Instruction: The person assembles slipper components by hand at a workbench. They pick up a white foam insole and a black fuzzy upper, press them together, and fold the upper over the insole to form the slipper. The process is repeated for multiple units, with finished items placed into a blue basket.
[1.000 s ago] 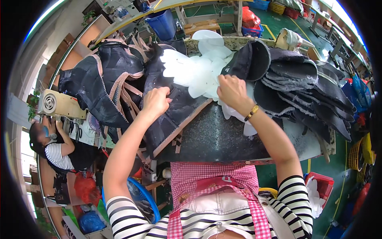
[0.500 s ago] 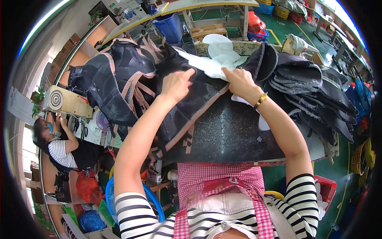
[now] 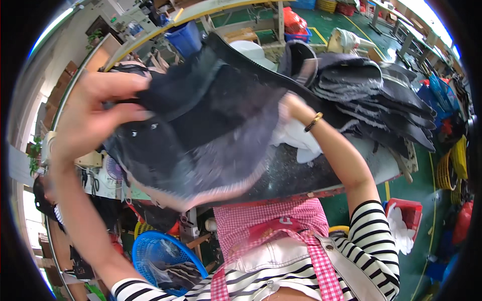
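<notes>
A black fabric piece [image 3: 216, 120] with a pale pinkish edge strip is raised in front of me, its lower edge smeared by motion. My left hand [image 3: 103, 108] pinches its left end between thumb and fingers. On the opposite edge, my right hand [image 3: 292, 108], with a bracelet at the wrist, closes on the fabric; its fingertips are partly hidden and blurred. Just below the right hand lie white flat pieces [image 3: 304, 143] on the dark tabletop [image 3: 281, 173]. Another white piece [image 3: 248, 50] shows behind the raised fabric.
Stacked black fabric pieces [image 3: 351, 80] cover the table's right side. A blue basket [image 3: 168, 251] with dark scraps stands below at left, a red crate [image 3: 406, 215] with white pieces at right. Farther back are a blue bin [image 3: 185, 39] and, at left, a partly hidden person [image 3: 42, 195].
The black fabric has been lifted and spread between my hands. My left hand has moved left and closer, now gripping it. The white pieces lie differently, and the view has shifted.
</notes>
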`<state>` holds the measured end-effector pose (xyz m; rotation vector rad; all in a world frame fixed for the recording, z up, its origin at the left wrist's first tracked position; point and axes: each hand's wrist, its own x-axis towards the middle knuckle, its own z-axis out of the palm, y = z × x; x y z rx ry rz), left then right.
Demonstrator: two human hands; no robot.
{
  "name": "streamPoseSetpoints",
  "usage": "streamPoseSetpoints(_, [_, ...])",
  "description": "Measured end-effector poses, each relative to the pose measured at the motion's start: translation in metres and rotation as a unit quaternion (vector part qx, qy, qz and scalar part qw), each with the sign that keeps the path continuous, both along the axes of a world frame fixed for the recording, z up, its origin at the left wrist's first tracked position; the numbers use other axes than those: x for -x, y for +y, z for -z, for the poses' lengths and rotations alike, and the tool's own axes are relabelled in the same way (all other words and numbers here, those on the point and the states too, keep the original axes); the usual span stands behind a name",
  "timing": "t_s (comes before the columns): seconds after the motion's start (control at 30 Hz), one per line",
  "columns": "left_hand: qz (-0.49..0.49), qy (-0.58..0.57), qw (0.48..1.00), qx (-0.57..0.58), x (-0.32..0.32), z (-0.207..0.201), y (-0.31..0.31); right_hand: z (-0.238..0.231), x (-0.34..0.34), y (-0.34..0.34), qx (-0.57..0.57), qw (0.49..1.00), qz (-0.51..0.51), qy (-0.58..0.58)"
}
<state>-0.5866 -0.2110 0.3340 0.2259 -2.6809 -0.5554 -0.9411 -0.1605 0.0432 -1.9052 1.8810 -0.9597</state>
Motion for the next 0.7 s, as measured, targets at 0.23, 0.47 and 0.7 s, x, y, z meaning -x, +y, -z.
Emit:
streamPoseSetpoints(0.23, [0.045,-0.195,0.98,-0.018,0.051,0.085,-0.022,-0.038,0.01,0.11,-0.099,0.978,0.023,-0.182])
streamPoseSetpoints(0.47, [-0.058,-0.007,0.982,0.179,0.114,0.246,0.0,-0.015,-0.009,0.161,-0.047,0.988,0.131,0.063])
streamPoseSetpoints(0.7, [0.043,-0.063,0.956,0.284,0.214,0.299,0.113,-0.002,-0.024,0.172,0.032,0.974,0.208,-0.078])
